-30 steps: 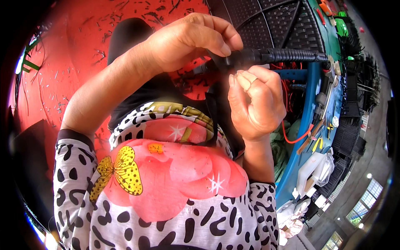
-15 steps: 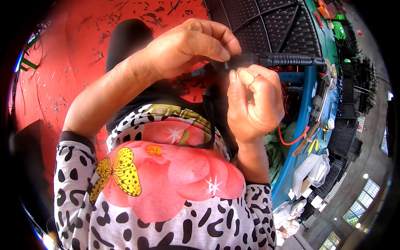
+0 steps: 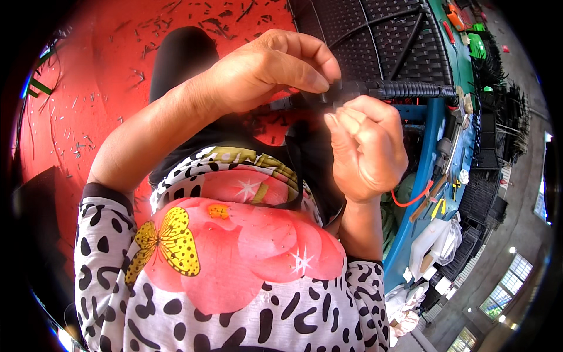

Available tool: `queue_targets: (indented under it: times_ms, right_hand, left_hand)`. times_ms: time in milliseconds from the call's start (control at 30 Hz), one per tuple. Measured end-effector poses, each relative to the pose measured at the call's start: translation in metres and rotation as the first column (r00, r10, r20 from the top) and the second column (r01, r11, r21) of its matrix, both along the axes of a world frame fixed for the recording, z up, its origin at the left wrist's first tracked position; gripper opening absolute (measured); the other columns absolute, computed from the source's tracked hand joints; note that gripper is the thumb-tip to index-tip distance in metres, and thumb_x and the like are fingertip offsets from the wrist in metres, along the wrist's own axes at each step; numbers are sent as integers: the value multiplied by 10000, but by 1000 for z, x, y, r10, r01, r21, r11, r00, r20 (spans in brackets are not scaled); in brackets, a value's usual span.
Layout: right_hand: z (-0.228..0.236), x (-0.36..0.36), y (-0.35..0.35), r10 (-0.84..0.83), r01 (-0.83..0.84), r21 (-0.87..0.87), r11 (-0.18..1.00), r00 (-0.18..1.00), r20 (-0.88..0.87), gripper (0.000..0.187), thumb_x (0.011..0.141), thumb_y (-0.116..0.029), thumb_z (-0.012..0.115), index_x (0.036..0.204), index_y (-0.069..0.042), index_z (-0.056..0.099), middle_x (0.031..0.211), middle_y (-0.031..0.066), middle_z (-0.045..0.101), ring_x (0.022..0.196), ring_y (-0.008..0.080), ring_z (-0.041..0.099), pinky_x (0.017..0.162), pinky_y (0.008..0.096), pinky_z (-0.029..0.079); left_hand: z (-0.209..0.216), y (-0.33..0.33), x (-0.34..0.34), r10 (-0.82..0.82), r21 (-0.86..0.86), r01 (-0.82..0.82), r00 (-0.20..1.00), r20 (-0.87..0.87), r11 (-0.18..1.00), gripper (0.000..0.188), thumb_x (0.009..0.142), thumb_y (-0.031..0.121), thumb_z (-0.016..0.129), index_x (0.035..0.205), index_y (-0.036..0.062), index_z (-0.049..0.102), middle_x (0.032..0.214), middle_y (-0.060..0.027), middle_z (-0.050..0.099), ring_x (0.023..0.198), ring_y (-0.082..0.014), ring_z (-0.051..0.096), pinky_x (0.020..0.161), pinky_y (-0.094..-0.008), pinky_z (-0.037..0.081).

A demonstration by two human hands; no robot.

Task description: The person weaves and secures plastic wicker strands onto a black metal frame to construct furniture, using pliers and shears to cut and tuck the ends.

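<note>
A black bar wrapped in flat strip (image 3: 410, 89) runs in front of me, beside a black woven wicker panel (image 3: 375, 35). My left hand (image 3: 275, 64) reaches over from the left, thumb and index finger pinched at a short piece of black strip (image 3: 335, 88) on the near part of the bar. Just below the bar is my right hand (image 3: 372, 146), fingers curled and thumb pressed against the index finger. Whatever sits between those right fingertips is too small and blurred to make out. The left fingertips partly cover the bar's near end.
A red floor covering (image 3: 111, 76) is strewn with black scraps. To the right, a blue bench edge (image 3: 404, 234) carries a power screwdriver (image 3: 444, 146) with a red hose (image 3: 410, 202), yellow-handled tools (image 3: 440, 206) and white packaging (image 3: 437, 243). Black wicker pieces stand beyond.
My right hand has shifted a little right and down, away from the left fingertips. The left hand stays nearly in place, its fingertips slightly lower.
</note>
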State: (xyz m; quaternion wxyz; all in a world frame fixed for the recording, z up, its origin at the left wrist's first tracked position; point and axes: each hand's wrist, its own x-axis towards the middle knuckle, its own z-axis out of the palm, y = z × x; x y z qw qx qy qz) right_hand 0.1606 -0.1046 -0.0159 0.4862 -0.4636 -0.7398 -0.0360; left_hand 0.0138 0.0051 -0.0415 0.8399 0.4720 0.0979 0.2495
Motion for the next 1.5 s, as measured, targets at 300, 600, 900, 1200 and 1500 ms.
queue_targets:
  times_ms: [300,600,900,1200,1500]
  right_hand:
    - [3,10,2,16,-21,-88,996,998,-59,286,634,-12,781,840,15,585,847,120,591,681,168,551,611,242,455]
    - [9,31,26,-63,36,82,996,936,346,525,616,-432,752,930,-46,585,897,61,616,876,233,582,819,365,384]
    - [4,35,24,-71,57,59,997,960,272,415,676,-360,756,868,-26,601,834,68,631,792,244,591,757,333,430]
    - [5,38,38,-25,-7,123,992,966,258,440,673,-431,728,883,-77,572,841,40,594,776,236,559,755,357,374]
    - [18,24,23,-59,51,35,998,963,263,525,761,-575,588,802,-62,483,742,63,513,701,251,517,750,392,366]
  left_hand:
    - [30,16,-3,15,461,148,944,-330,875,114,779,106,603,814,3,570,705,22,519,672,-40,460,605,-200,360]
    - [25,17,2,2,510,131,968,-252,850,166,852,149,561,816,-9,595,692,-4,535,656,-56,474,589,-231,388]
    - [25,14,4,3,64,14,968,-250,998,195,895,78,485,806,-43,608,928,-104,637,701,-118,597,630,-214,480]
    - [29,29,4,13,402,115,953,-302,908,219,831,156,582,930,-35,625,837,-53,631,767,-93,561,691,-231,440]
    - [16,5,5,28,243,24,978,-208,970,101,844,112,598,827,14,620,655,21,543,570,-33,464,504,-201,366]
